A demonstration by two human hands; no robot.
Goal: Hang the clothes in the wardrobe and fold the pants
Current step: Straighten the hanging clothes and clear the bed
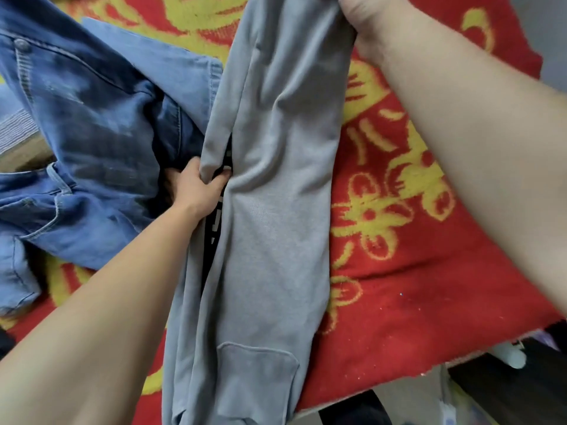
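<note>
A pair of grey sweatpants [270,210] lies stretched lengthwise down the middle of the bed, with a patch pocket near the bottom and a black printed strip showing along its left fold. My left hand [196,188] grips the left edge of the grey pants about halfway along, fingers curled round the fold. My right hand [365,16] holds the far end of the same pants at the top of the view, partly cut off by the frame edge. Blue jeans [92,142] lie crumpled to the left, touching the grey pants.
A red blanket with yellow patterns [429,256] covers the bed. Its near edge runs along the lower right, with dark furniture and floor clutter [491,378] beyond it. A lighter denim garment [171,65] lies under the jeans at the upper left.
</note>
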